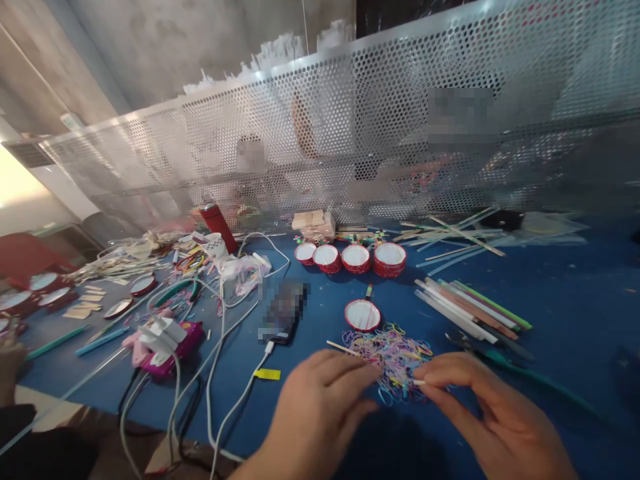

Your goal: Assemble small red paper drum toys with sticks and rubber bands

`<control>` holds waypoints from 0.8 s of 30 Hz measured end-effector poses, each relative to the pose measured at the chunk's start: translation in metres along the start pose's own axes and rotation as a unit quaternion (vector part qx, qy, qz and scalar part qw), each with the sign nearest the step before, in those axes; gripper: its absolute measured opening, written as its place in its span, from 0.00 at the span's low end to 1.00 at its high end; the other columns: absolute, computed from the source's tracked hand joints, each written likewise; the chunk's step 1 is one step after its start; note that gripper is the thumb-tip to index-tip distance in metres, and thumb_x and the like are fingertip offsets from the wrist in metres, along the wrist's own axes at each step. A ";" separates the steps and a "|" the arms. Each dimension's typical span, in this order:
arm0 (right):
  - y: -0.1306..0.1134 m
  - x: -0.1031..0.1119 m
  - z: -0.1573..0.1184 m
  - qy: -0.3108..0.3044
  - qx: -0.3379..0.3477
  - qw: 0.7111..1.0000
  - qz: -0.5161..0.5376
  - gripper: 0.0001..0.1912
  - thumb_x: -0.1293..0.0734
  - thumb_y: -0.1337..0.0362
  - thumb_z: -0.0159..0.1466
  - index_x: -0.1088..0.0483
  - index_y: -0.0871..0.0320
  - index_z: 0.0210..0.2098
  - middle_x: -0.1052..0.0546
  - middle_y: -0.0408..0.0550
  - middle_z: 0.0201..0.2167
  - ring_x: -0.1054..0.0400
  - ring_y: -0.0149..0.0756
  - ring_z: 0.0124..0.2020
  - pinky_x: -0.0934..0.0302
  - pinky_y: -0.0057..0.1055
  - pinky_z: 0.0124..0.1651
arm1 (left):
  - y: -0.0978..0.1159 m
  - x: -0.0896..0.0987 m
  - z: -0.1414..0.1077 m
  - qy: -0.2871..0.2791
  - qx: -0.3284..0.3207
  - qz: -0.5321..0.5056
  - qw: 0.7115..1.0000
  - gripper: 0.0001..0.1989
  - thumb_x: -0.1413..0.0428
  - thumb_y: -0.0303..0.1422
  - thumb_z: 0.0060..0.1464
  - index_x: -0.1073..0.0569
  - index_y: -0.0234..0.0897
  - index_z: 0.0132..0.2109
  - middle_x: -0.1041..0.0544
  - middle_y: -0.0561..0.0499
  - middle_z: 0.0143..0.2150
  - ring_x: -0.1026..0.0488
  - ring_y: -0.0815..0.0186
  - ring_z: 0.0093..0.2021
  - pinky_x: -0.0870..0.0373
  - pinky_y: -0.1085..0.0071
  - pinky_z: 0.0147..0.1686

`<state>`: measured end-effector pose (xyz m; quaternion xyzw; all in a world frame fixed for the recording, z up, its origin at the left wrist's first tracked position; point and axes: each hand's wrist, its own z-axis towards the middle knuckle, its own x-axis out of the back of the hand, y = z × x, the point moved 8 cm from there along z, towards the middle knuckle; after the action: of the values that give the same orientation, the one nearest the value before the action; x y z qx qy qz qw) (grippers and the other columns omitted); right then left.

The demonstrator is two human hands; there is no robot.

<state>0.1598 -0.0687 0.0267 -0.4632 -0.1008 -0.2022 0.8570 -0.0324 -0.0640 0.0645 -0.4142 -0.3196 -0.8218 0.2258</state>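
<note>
Over the blue table, my left hand point(325, 400) is at the near left side of a loose pile of coloured rubber bands point(395, 357). A thin pale stick point(342, 347) sticks out beyond its fingers, which are bent together; the far part of the grip is hidden. My right hand point(480, 400) pinches a small pale stick end point(419, 382) between thumb and index finger at the pile's right side. Just behind the pile lies a round white disc with a red rim point(363, 315).
Red-rimmed stacks point(356, 259) stand behind. A phone point(285, 312) with a white cable, a power strip point(173, 347) and a red bottle point(219, 227) are left. Coloured strips point(473, 307) and pliers point(505, 363) lie right. Another person's hand point(10, 367) is far left.
</note>
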 end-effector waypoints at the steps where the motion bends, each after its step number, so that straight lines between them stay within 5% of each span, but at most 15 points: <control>1: -0.001 -0.006 0.001 -0.012 -0.024 0.999 0.022 0.05 0.31 0.58 0.61 0.27 0.52 0.34 0.22 0.44 0.33 0.25 0.37 0.35 0.29 0.28 0.38 | 0.010 -0.009 0.001 0.004 -0.010 -0.020 1.000 0.16 0.45 0.36 0.60 0.28 0.48 0.55 0.20 0.47 0.47 0.24 0.62 0.44 0.25 0.64 0.42; 8: 0.012 -0.043 0.000 -0.126 -0.213 0.946 0.212 0.21 0.28 0.55 0.58 0.33 0.54 0.48 0.20 0.48 0.35 0.24 0.40 0.37 0.28 0.33 0.39 | 0.018 -0.020 0.014 -0.028 -0.047 -0.076 0.996 0.19 0.44 0.38 0.60 0.30 0.46 0.58 0.20 0.48 0.46 0.23 0.64 0.43 0.27 0.69 0.42; 18: 0.006 -0.041 0.002 -0.153 -0.271 0.911 0.270 0.26 0.26 0.54 0.55 0.36 0.53 0.49 0.21 0.45 0.33 0.26 0.39 0.38 0.31 0.33 0.40 | 0.028 -0.004 0.022 0.059 -0.098 -0.108 0.988 0.14 0.40 0.35 0.57 0.25 0.42 0.51 0.19 0.51 0.39 0.23 0.67 0.39 0.29 0.72 0.40; 24: 0.012 -0.041 0.004 -0.138 -0.275 0.908 0.284 0.24 0.26 0.54 0.56 0.36 0.54 0.47 0.22 0.44 0.31 0.27 0.36 0.35 0.33 0.31 0.40 | 0.030 -0.007 0.025 0.065 -0.086 -0.094 0.990 0.15 0.41 0.34 0.57 0.24 0.42 0.51 0.19 0.50 0.39 0.23 0.67 0.37 0.28 0.73 0.38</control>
<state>0.1285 -0.0492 0.0047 -0.7127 -0.0232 0.0960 0.6945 0.0039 -0.0662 0.0802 -0.3461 -0.2703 -0.8887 0.1316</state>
